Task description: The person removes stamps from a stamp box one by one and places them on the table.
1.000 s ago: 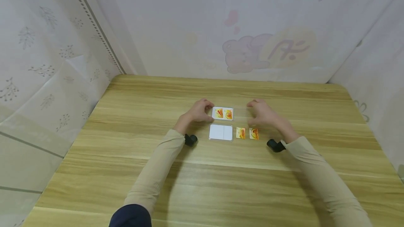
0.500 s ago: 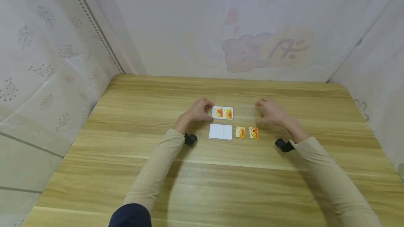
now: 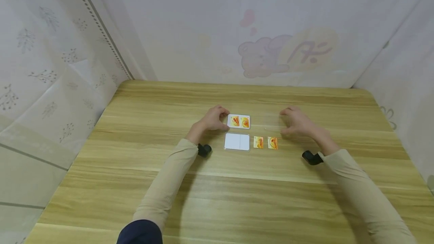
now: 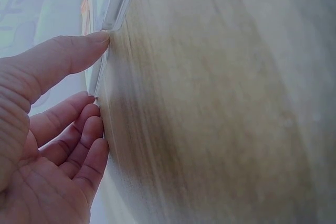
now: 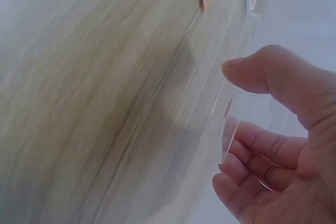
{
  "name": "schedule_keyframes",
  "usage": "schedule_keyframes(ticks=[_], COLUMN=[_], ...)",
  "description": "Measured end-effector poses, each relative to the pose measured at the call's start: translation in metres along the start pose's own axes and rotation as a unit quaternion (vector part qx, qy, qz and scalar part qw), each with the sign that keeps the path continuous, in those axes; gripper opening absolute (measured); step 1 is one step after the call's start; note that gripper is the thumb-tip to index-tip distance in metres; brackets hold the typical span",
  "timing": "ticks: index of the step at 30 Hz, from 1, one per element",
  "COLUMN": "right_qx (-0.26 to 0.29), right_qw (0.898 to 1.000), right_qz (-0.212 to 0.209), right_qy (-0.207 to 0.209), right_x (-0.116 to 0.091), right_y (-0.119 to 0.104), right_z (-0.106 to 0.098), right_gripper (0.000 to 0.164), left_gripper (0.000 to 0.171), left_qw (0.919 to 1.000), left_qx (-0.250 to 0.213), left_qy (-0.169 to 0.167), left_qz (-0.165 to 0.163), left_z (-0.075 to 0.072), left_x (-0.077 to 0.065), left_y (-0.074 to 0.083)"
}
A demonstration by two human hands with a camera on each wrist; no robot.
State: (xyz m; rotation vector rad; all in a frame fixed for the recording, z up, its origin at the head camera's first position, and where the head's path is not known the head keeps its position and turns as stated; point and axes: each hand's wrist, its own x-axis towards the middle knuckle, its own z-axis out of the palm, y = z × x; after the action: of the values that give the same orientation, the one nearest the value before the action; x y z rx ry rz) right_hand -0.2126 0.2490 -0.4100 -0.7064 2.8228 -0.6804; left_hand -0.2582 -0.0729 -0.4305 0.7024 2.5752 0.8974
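Note:
My left hand (image 3: pixel 214 118) holds the left end of a flat white stamp holder (image 3: pixel 230 122), thumb at its near corner and fingertips at its far corner. Two orange-yellow stamps (image 3: pixel 245 122) lie side by side on it. Off to the right, my right hand (image 3: pixel 298 122) holds a thin clear plastic cover (image 5: pixel 227 142) by its edges, between thumb and fingers; the cover barely shows in the head view. Nearer lies a second holder (image 3: pixel 234 141), clear-edged with a white inside and one dividing line. Two loose stamps, a left one (image 3: pixel 258 142) and a right one (image 3: pixel 272 142), lie beside it.
Everything lies on a wood-grain table (image 3: pixel 217 202). A pale printed curtain (image 3: pixel 190 29) hangs behind its far edge and at both sides. Black wrist cameras, left (image 3: pixel 205 150) and right (image 3: pixel 312 157), stick out below the hands.
My right hand has moved right with the clear cover, away from the upper stamp holder. The left hand has kept its place at the holder's left end.

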Motion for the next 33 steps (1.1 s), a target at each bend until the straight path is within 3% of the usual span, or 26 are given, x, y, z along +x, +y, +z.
schedule_keyframes(ticks=[33], right_qx=[-0.013], right_qw=[1.0], right_qz=[-0.002], right_qy=[0.017], right_x=[-0.032], right_y=[0.039], right_z=[-0.007], right_gripper=[0.054], left_gripper=[0.055], left_qw=[1.0], left_qx=[-0.009], left_qy=[0.0], left_qz=[0.003], left_z=[0.0], left_x=[0.0], left_y=[0.0])
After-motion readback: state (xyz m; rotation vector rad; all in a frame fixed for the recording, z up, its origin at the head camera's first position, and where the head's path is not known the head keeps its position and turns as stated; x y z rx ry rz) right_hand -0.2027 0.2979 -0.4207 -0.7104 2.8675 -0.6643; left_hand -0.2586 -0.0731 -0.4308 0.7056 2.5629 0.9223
